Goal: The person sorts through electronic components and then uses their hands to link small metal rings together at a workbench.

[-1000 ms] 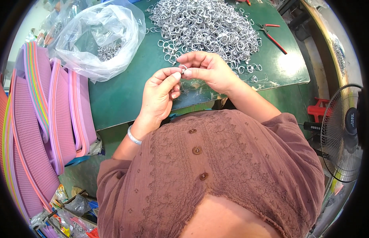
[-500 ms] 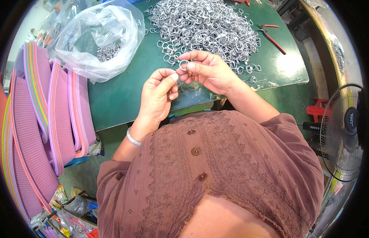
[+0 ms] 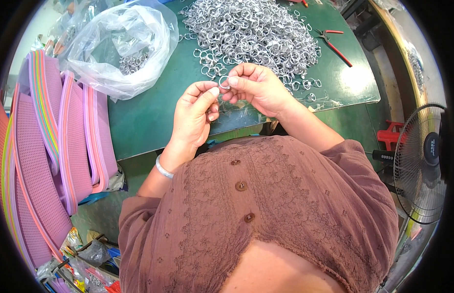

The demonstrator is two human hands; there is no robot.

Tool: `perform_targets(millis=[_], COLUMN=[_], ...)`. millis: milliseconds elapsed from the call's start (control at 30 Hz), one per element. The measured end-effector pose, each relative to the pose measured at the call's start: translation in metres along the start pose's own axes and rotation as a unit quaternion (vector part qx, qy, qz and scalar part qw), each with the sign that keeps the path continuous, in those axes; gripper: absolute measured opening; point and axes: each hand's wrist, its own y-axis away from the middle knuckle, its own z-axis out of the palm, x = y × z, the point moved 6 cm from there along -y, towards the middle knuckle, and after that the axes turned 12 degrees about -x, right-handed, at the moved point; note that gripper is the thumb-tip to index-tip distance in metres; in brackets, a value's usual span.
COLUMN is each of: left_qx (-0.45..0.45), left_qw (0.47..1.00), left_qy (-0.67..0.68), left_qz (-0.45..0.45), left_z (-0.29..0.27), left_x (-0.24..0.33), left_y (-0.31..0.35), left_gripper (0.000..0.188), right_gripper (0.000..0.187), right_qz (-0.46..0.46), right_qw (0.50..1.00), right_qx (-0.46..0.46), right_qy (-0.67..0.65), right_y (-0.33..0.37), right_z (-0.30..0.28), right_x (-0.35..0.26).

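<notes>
Small metal ring between both hands, left hand, right hand, above green table.

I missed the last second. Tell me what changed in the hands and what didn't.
Little changed. Both hands edged slightly apart, so the small metal ring pinched between left hand and right hand now shows clearly. Nothing was picked up or dropped. The ring pile, plastic bag and red-handled pliers stayed put.

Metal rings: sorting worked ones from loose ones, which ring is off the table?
The single ring pinched between left hand and right hand; the heap lies on the table.
</notes>
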Motion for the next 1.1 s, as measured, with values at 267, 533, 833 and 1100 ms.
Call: perform_targets(millis=[267, 533, 833, 1100], left_qx=[0.019, 0.018, 0.028, 0.024], left_qw=[0.999, 0.999, 0.999, 0.999], left_qy=[-0.030, -0.031, -0.036, -0.018], left_qz=[-0.002, -0.005, -0.022, -0.035], left_z=[-0.003, -0.008, -0.007, -0.005], left_x=[-0.002, -0.006, -0.005, -0.004], left_y=[-0.001, -0.003, -0.003, -0.002], left_gripper=[0.009, 0.008, 0.008, 0.009], right_gripper=[0.013, 0.011, 0.010, 0.011], right_qz=[0.000, 0.018, 0.050, 0.051], right_qw=[0.990, 0.985, 0.984, 0.992], right_qx=[0.036, 0.049, 0.045, 0.056], right_qy=[0.140, 0.166, 0.165, 0.102], right_y=[0.005, 0.007, 0.009, 0.009], right_z=[0.007, 0.011, 0.012, 0.009], right_x=[-0.006, -0.006, -0.003, 0.002])
